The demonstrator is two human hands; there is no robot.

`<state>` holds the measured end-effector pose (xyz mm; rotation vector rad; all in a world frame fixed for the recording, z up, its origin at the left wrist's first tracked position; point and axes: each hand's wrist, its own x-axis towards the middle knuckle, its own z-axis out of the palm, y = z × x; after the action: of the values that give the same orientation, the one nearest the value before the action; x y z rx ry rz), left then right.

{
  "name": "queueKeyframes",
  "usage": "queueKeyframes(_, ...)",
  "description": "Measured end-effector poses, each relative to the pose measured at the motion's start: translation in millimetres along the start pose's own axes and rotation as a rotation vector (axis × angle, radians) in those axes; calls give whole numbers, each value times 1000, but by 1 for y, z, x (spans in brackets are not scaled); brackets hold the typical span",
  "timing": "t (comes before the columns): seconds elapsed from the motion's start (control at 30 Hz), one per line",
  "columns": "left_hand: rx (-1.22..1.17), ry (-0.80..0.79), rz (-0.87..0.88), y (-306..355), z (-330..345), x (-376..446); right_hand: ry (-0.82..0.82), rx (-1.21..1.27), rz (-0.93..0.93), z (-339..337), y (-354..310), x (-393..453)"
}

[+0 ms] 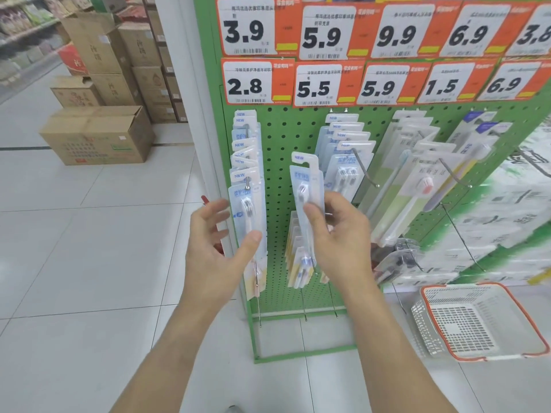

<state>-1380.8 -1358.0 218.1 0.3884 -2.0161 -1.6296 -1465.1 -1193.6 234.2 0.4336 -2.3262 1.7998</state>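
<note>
**Position.** The right hand (337, 234) pinches a carded toothbrush pack (307, 180), thumb on the front face and fingers curled behind. The pack stands upright at 12 o'clock from that hand, in front of the green pegboard (280, 138) and clear of every hook. Its hang slot is free. The left hand (214, 242) is spread and holds nothing. Its thumb rests on the front pack of the left hook's row (246, 204), at 9 o'clock from the held pack.

**Risks, as judged.**
- The pinch sits low on the card, so the tall upper part could tip or twist. That would make the slot miss a hook tip.
- The left row looks filled almost to the tip of its hook. Another pack pushed on there may not seat and could slide off, taking the front pack with it.
- Pressure from the left thumb could swing that row sideways.
- A dropped pack would land on the tiled floor, since the shopping basket (524, 314) at 4 o'clock lies well apart.
</note>
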Motion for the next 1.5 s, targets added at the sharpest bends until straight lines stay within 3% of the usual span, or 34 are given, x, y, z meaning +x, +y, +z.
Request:
queueKeyframes(0.13, 23, -51, 74, 9, 1, 19, -25, 50, 27, 20, -12, 17)
queueKeyframes(0.4, -25, -171, -9, 20, 3, 39, -87, -41, 39, 43, -24, 56)
queueKeyframes(0.7, -62, -153, -36, 10, 2, 36, -248, -109, 47, 48, -21, 72)
queueKeyframes(0.93, 21, -172, -72, 1, 8, 41, -246, -89, 22, 49, -16, 74)
queueKeyframes(1.5, -102, -249, -116, -2, 6, 53, -294, -262, -28, 53, -22, 96)
